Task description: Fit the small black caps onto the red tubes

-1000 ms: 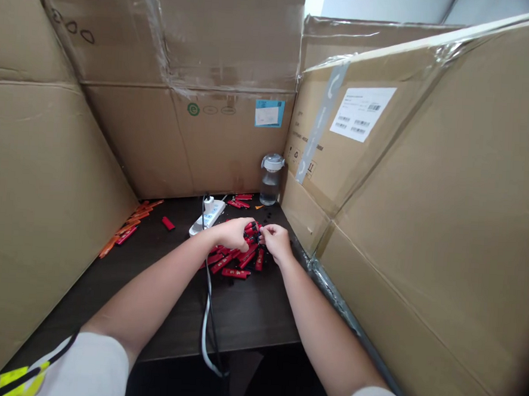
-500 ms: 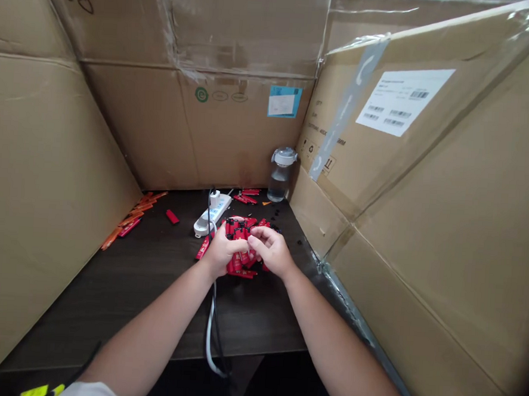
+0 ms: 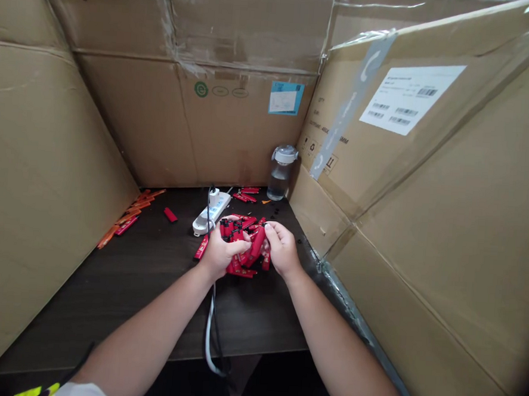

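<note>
A heap of small red sticks with black ends (image 3: 247,248) lies at the middle of the dark table, with several sticks crossing one another. My left hand (image 3: 220,253) rests on the heap's left side, its fingers curled around some of the sticks. My right hand (image 3: 282,247) is at the heap's right side, its fingertips pinched on a red stick. The hands partly hide the heap. A single red stick (image 3: 170,214) lies apart to the left.
A white power strip (image 3: 210,214) with a plug and a black-and-white cable (image 3: 209,332) sits left of the heap. Behind stand a capped glass bottle (image 3: 281,174) and more red sticks (image 3: 247,194). Orange sticks (image 3: 126,219) lie left, against cardboard walls (image 3: 46,178).
My hands have moved slightly apart, with the right hand shifted up and right. The sticks between them have been rearranged, and the view has tilted a little since the oldest frame.
</note>
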### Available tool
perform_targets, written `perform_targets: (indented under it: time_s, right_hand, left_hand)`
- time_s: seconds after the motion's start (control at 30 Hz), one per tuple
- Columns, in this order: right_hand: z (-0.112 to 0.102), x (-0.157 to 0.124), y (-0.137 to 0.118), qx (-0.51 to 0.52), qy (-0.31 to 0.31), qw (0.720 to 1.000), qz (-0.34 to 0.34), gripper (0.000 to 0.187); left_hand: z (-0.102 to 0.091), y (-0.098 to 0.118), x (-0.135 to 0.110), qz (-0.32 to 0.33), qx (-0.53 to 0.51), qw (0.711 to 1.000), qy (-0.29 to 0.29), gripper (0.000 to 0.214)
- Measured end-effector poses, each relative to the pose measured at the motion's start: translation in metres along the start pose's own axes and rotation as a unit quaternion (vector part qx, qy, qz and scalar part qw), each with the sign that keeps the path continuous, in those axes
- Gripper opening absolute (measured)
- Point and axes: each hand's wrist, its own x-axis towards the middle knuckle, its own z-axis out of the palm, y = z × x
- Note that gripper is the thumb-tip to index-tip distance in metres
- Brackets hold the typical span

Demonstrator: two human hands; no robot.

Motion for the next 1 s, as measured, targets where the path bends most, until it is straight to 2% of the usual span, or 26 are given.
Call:
perform_targets:
  time_s: [0.1,0.2,0.33,0.5,0.6,0.67,0.83,1.0]
  right_hand:
    - [-0.003,0.003,0.001,-0.013,0.033,0.999,0.002,0.028]
    - [-0.002,0.003,0.002,-0.042,0.038,0.998,-0.004,0.027]
    - [0.004,0.000,0.001,-0.017,0.017,1.000,0.013,0.026]
    - [0.005,0.001,-0.001,0.046,0.029,0.998,0.040,0.027]
    - [0.004,0.001,0.000,0.083,0.035,0.994,0.055,0.039]
    - [0.004,0.001,0.000,0.070,0.031,0.995,0.063,0.045]
    - [0.008,-0.002,0.001,0.005,0.021,0.997,0.068,0.038]
    - [0.005,-0.001,0.000,-0.016,-0.024,0.998,0.055,0.031]
  left_hand:
    - [-0.003,0.004,-0.002,0.020,-0.004,0.997,-0.069,0.059]
    - [-0.002,0.004,-0.005,0.027,-0.004,0.992,-0.121,0.060]
    - [0.000,0.000,-0.007,0.031,-0.007,0.991,-0.129,0.057]
    - [-0.001,0.000,-0.007,0.020,-0.010,0.990,-0.142,0.056]
    - [-0.003,0.002,-0.008,0.023,-0.004,0.986,-0.167,0.058]
    - [-0.004,0.003,-0.009,0.028,0.016,0.981,-0.192,0.057]
    - [-0.004,0.005,-0.009,0.058,0.089,0.963,-0.248,0.053]
    - [-0.006,0.007,-0.007,0.078,0.122,0.965,-0.220,0.054]
